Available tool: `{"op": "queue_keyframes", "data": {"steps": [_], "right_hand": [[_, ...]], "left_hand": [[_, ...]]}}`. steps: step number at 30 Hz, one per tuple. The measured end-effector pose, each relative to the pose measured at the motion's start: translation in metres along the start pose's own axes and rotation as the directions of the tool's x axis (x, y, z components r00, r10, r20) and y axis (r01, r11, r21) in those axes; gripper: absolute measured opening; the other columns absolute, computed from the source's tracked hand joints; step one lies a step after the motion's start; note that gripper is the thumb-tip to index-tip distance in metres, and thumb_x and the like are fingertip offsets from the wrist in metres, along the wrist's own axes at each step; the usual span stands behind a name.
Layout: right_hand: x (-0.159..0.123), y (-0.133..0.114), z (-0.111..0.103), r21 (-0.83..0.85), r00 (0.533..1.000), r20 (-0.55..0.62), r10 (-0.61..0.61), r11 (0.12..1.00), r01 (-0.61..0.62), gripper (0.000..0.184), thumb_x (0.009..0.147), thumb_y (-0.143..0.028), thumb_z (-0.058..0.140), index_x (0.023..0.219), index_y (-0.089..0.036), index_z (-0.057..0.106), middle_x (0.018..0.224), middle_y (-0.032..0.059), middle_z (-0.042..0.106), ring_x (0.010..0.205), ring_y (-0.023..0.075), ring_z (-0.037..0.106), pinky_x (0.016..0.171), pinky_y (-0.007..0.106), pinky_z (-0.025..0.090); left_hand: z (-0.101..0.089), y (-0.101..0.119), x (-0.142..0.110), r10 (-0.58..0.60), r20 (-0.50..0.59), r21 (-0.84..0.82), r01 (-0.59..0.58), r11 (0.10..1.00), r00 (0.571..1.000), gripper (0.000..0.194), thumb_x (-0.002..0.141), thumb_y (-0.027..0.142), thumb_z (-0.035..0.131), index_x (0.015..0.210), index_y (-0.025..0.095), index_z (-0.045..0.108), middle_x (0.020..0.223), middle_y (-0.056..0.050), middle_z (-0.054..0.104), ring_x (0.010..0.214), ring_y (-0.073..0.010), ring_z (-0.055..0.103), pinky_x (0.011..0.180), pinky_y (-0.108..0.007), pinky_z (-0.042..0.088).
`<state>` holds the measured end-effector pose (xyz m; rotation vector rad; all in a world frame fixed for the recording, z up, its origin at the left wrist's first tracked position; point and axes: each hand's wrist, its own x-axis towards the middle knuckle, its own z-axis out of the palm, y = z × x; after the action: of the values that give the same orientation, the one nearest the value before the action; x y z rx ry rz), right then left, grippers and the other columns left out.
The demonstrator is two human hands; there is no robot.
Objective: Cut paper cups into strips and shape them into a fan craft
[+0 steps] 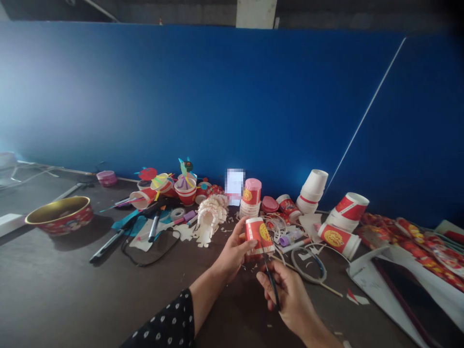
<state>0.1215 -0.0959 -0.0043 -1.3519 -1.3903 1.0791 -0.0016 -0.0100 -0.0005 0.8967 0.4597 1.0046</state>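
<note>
My left hand [232, 247] grips a red-and-white paper cup [258, 236] with a round yellow emblem, holding it on its side. My right hand [290, 296] holds a pair of black-handled scissors [271, 282], mostly wrapped in my fingers. The thin blades point up to the cup's lower edge and appear to touch it. Small white paper scraps [253, 267] lie on the dark table [72, 285] below my hands. A fringed white paper cup craft [212, 217] stands just beyond my left hand.
A red bowl with a gold interior [60, 216] sits at the left. Black marker pens [107, 245], a tape roll [177, 213] and decorated cups [185, 191] crowd the table's far side against a blue wall [181, 96]. Stacked cups [311, 192] and red printed paper [416, 246] lie to the right.
</note>
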Motion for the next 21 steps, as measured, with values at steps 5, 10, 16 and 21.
{"op": "queue_keyframes", "data": {"steps": [5, 10, 16, 21], "right_hand": [[0.0005, 0.0002, -0.0005, 0.038, 1.000, 0.006, 0.025, 0.999, -0.025, 0.034, 0.076, -0.050, 0.058, 0.081, -0.016, 0.051, 0.050, -0.0071, 0.046, 0.038, 0.0060, 0.042, 0.037, 0.017, 0.035], [0.0007, 0.0000, -0.0012, 0.055, 1.000, 0.001, 0.025, 0.998, -0.025, 0.035, 0.074, -0.050, 0.060, 0.081, -0.016, 0.052, 0.052, -0.0067, 0.047, 0.039, 0.0063, 0.043, 0.038, 0.017, 0.036], [0.0010, -0.0006, -0.0010, 0.090, 0.999, 0.001, 0.042, 0.995, -0.042, 0.037, 0.073, -0.050, 0.062, 0.083, -0.016, 0.054, 0.052, -0.0063, 0.047, 0.040, 0.0072, 0.043, 0.039, 0.018, 0.036], [0.0017, -0.0001, 0.0001, 0.083, 0.999, -0.033, 0.018, 0.996, -0.015, 0.038, 0.072, -0.052, 0.062, 0.081, -0.016, 0.054, 0.050, -0.0062, 0.047, 0.039, 0.0073, 0.042, 0.038, 0.019, 0.035]], "left_hand": [[0.0004, 0.0011, -0.0002, -0.005, -0.004, 0.007, 0.005, 1.000, 1.000, 0.085, 0.069, 0.020, 0.067, 0.138, 0.030, 0.018, 0.104, -0.009, 0.060, 0.084, -0.0239, 0.063, 0.067, -0.034, 0.049], [0.0011, 0.0022, 0.0001, -0.012, -0.008, 0.016, 0.012, 1.000, 1.000, 0.086, 0.069, 0.021, 0.068, 0.139, 0.029, 0.018, 0.104, -0.010, 0.060, 0.084, -0.0244, 0.063, 0.067, -0.034, 0.049], [0.0020, 0.0020, -0.0006, -0.014, -0.013, 0.021, 0.014, 1.000, 1.000, 0.087, 0.068, 0.022, 0.069, 0.139, 0.029, 0.019, 0.103, -0.010, 0.060, 0.083, -0.0232, 0.062, 0.067, -0.034, 0.049], [0.0038, 0.0013, -0.0017, -0.028, 0.006, 0.030, 0.028, 0.999, 1.000, 0.083, 0.067, 0.022, 0.070, 0.137, 0.029, 0.024, 0.101, -0.009, 0.059, 0.084, -0.0234, 0.061, 0.070, -0.037, 0.050]]}}
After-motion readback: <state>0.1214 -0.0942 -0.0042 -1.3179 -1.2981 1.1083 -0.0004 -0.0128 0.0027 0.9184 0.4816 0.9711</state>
